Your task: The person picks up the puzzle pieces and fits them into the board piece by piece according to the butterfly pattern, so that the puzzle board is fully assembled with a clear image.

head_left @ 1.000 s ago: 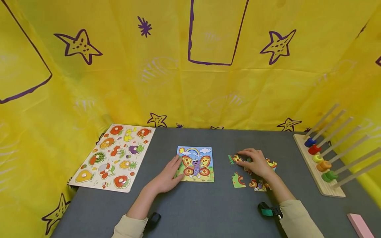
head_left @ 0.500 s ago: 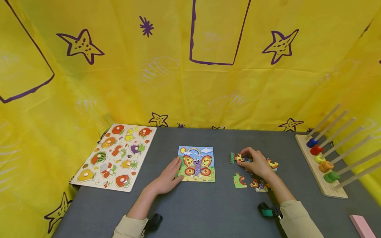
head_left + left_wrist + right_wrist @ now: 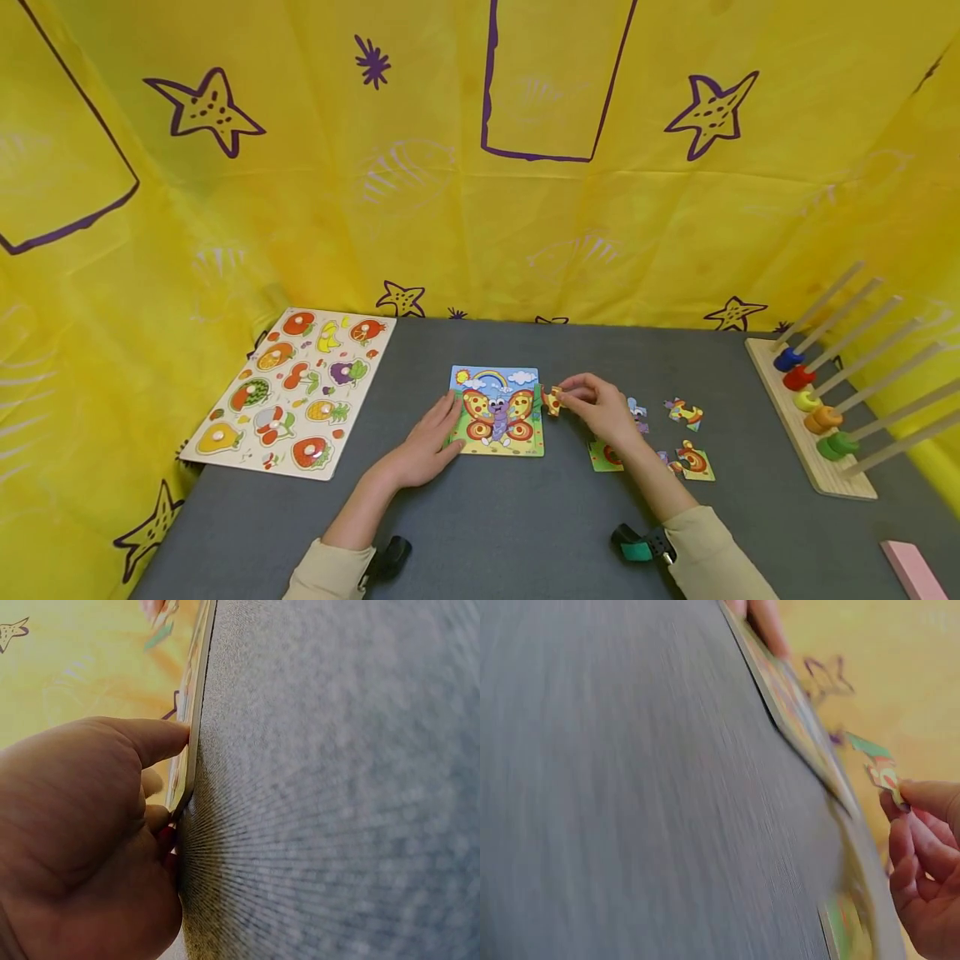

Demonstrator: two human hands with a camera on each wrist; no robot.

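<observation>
The butterfly puzzle board (image 3: 501, 379), with its rainbow and sun picture, lies flat on the grey table. My left hand (image 3: 422, 443) rests along its left side, fingers extended; in the left wrist view the thumb (image 3: 161, 739) touches the board's edge. Between thumb and fingertips, my right hand (image 3: 606, 410) pinches a puzzle piece (image 3: 553, 402) with green and yellow-red print, just off the board's right edge. The right wrist view shows this piece (image 3: 885, 776) held up from the table. Loose pieces lie to the right, among them a red-yellow one (image 3: 684, 412) and a green-yellow one (image 3: 696, 462); my right arm partly hides others.
A wooden fruit peg board (image 3: 341, 425) lies at the left. On the right stands a wooden stacker (image 3: 825, 467) with slanting pegs and coloured rings. A pink block (image 3: 911, 568) sits near the front right. A yellow patterned cloth (image 3: 450, 208) hangs behind the table.
My right hand has lifted a piece from the loose group and carried it left to the board's right edge. The left hand stays on the board's left side.
</observation>
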